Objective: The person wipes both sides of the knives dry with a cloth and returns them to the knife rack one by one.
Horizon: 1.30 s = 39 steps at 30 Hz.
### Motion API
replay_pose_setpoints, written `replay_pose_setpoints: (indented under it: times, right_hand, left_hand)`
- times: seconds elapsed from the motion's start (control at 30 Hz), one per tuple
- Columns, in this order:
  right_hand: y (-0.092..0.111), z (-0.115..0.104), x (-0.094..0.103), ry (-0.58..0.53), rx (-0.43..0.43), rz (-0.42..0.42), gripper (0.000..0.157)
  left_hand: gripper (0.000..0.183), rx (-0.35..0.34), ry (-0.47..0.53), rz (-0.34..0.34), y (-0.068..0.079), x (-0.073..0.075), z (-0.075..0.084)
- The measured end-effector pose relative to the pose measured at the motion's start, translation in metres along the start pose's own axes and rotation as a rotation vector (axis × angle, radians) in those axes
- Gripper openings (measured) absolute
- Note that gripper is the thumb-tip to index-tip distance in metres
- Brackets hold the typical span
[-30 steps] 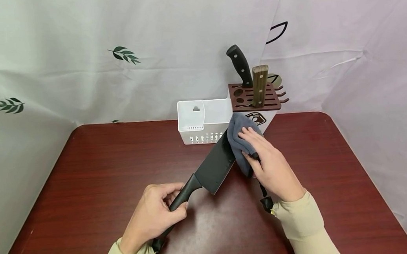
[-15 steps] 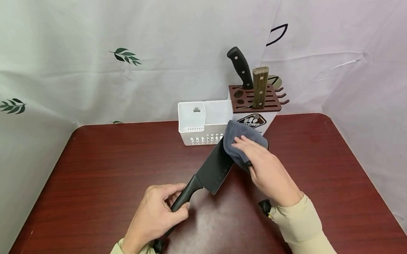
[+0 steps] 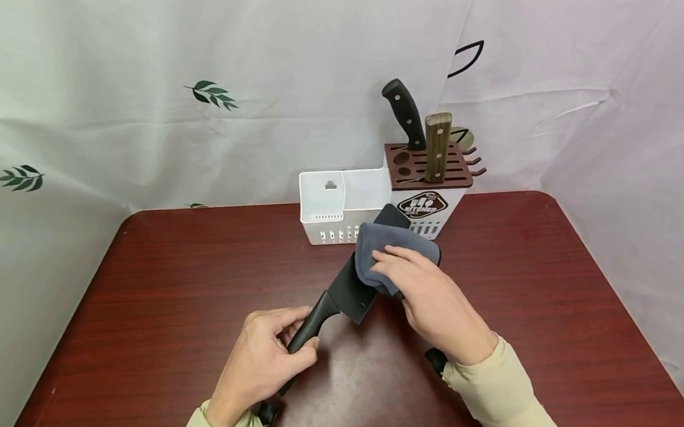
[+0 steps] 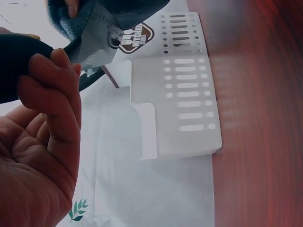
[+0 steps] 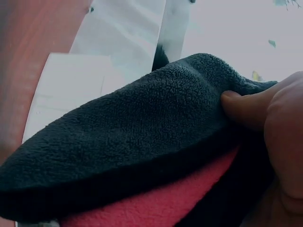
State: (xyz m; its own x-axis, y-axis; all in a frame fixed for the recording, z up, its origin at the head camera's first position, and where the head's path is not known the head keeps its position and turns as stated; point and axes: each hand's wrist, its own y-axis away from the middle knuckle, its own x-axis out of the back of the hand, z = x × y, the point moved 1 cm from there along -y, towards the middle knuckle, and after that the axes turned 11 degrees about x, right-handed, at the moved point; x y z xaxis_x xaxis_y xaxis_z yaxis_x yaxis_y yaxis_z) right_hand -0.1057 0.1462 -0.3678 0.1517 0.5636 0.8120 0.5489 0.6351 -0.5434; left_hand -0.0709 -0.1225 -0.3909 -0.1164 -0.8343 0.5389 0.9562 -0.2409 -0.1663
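Note:
My left hand (image 3: 265,351) grips the black handle of a cleaver (image 3: 347,294), its dark blade slanting up and to the right above the table. A folded grey-blue cloth (image 3: 394,239) lies over the middle of the blade, and the blade's far end pokes out beyond it. My right hand (image 3: 434,296) holds the cloth against the blade from above. In the right wrist view, the thumb presses on the cloth (image 5: 142,113), and a pink layer shows beneath. Curled fingers round the handle (image 4: 23,66) appear in the left wrist view.
Behind the blade stands a white knife holder with a basket (image 3: 331,231) on its left and a brown slotted top (image 3: 402,179). A black-handled knife (image 3: 405,113) and a wooden-handled knife (image 3: 437,147) stand in it. Below is a reddish-brown table (image 3: 176,317); a white curtain (image 3: 135,148) hangs behind.
My right hand has slid the cloth down the blade toward the handle, uncovering the blade's far end. The left hand and the cleaver have hardly moved.

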Motion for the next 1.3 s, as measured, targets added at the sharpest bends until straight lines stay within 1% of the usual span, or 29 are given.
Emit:
replay_pose_setpoints:
  times: [0.13, 0.37, 0.57, 0.8, 1.0, 1.17, 1.3]
  right_hand:
    - [-0.002, -0.007, -0.003, 0.006, 0.053, -0.015, 0.039]
    - [-0.005, -0.012, -0.008, 0.016, 0.159, -0.004, 0.030]
    - [-0.005, -0.017, -0.010, 0.014, 0.216, -0.030, 0.029]
    - [-0.005, -0.020, -0.010, -0.030, 0.268, -0.033, 0.028]
    - [-0.006, -0.023, -0.010, -0.058, 0.309, -0.058, 0.029]
    - [-0.007, -0.024, -0.008, -0.066, 0.316, -0.069, 0.032]
    - [-0.006, -0.022, -0.006, -0.080, 0.303, -0.057, 0.030]
  left_hand:
    - [0.036, 0.014, 0.001, 0.013, 0.000, 0.001, 0.000]
    - [0.037, 0.043, -0.005, 0.034, 0.000, 0.001, -0.002]
    - [0.035, 0.075, 0.000, 0.050, 0.000, 0.000, -0.004]
    - [0.036, 0.107, 0.022, 0.044, -0.001, 0.001, -0.005]
    - [0.034, 0.129, 0.037, 0.047, -0.001, 0.005, -0.005]
    - [0.034, 0.130, 0.040, 0.054, -0.002, 0.010, -0.005]
    - [0.034, 0.128, 0.043, 0.055, -0.002, 0.011, -0.005]
